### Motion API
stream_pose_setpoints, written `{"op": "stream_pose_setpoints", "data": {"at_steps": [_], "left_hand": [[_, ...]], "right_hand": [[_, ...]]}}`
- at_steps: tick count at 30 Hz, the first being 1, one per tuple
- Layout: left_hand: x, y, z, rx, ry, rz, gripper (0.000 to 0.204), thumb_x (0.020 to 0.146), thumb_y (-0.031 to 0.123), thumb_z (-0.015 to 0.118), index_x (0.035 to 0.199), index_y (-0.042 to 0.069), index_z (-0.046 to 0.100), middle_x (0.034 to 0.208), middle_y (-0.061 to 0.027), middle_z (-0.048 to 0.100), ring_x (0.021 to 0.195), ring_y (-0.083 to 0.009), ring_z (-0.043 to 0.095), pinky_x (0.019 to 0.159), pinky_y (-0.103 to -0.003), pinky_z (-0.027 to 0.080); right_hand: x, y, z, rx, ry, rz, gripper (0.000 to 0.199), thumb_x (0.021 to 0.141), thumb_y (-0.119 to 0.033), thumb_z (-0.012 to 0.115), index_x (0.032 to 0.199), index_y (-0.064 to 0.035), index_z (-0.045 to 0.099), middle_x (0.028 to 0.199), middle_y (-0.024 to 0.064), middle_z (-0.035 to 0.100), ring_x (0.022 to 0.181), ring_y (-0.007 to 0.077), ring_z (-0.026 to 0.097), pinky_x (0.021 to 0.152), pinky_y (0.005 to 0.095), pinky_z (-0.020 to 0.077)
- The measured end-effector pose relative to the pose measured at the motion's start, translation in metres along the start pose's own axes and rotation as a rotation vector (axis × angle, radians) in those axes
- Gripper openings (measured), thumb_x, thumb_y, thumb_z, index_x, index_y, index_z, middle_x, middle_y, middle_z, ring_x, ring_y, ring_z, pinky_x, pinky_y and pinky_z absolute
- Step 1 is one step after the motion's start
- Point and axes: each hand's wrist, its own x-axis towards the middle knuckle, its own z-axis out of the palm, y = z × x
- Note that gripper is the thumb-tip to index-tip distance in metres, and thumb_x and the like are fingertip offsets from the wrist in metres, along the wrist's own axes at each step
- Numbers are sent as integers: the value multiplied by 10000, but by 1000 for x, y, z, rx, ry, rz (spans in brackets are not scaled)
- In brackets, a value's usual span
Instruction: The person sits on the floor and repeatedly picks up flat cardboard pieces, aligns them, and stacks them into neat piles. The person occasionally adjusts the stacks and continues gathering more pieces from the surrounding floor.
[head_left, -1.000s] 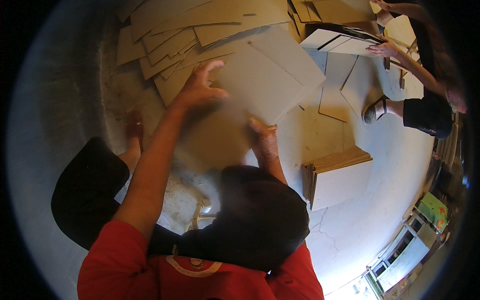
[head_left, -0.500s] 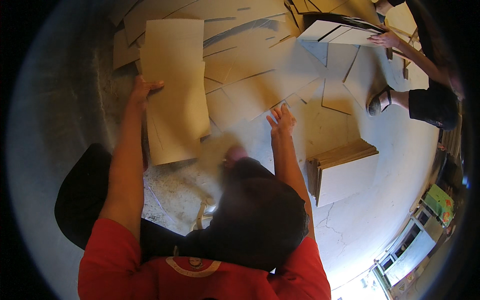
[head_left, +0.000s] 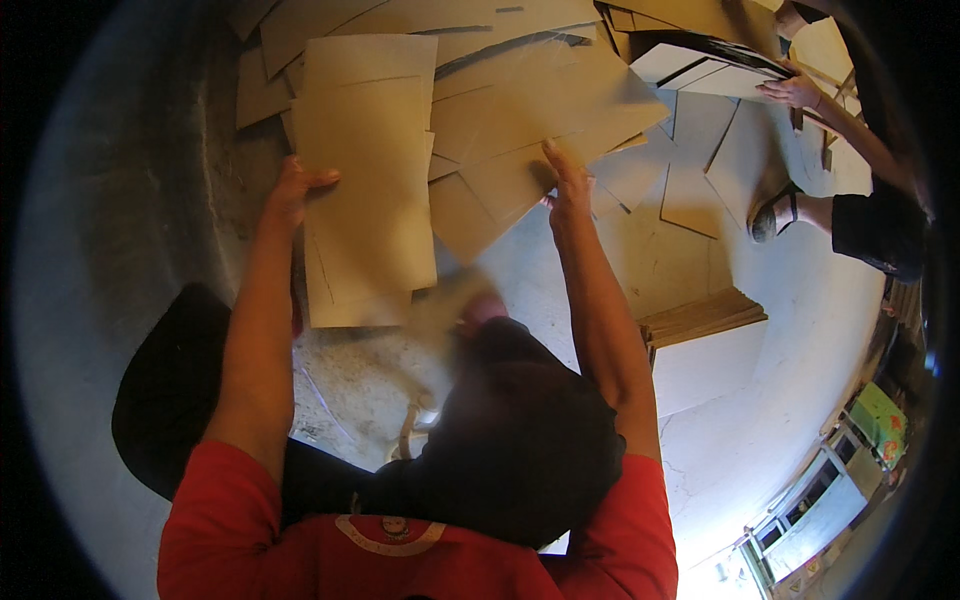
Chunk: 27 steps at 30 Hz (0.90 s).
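Observation:
My left hand (head_left: 300, 188) grips the left edge of a few overlapping tan cardboard sheets (head_left: 370, 200), its thumb on top and its fingers hidden beneath. These sheets are held up in front of my left knee. My right hand (head_left: 569, 185) pinches the near edge of another cardboard sheet (head_left: 505, 185), thumb above and fingers mostly underneath. That sheet lies at the near side of a loose spread of cardboard sheets (head_left: 380, 18).
A stack of cardboard (head_left: 705, 340) stands on the floor to my right. At the far right a co-worker's hand (head_left: 795, 90) holds several sheets (head_left: 700, 70), with a sandalled foot (head_left: 775, 215) nearby. A stool leg (head_left: 408, 430) shows between my legs.
My right hand has moved slightly up and closed on the edge of a cardboard sheet, lifting it a little. One more sheet now shows on top in my left hand.

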Motion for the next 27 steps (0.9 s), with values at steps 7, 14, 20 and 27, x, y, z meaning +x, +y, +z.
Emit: {"op": "stream_pose_setpoints", "data": {"at_steps": [7,14,20,27], "left_hand": [[3,9,-21,-175,-30,46,352,669,-48,712,985,17,571,932,-93,639,855,-193,635,769,-337,533],[-28,47,-16,-226,-73,162,394,666,-22,703,1044,6,598,932,-87,648,843,-202,632,773,-341,526],[-48,70,-10,-313,-59,240,410,673,-29,697,1067,13,593,950,-83,645,836,-206,630,776,-346,523],[-48,82,24,-115,-90,177,488,643,81,753,1091,-8,580,1025,-87,620,952,-212,585,898,-363,442]], "right_hand": [[39,5,38,502,19,-23,351,685,4,744,999,0,586,881,93,632,720,217,614,631,353,517],[53,7,33,482,-6,-77,276,705,72,687,955,68,570,901,143,633,771,249,640,742,345,550],[-26,51,-52,505,125,-34,293,720,49,674,978,88,541,915,167,629,869,287,625,797,367,542],[-115,75,-145,4,125,-259,339,669,16,704,993,-11,610,937,95,631,842,231,597,777,347,487]]}}
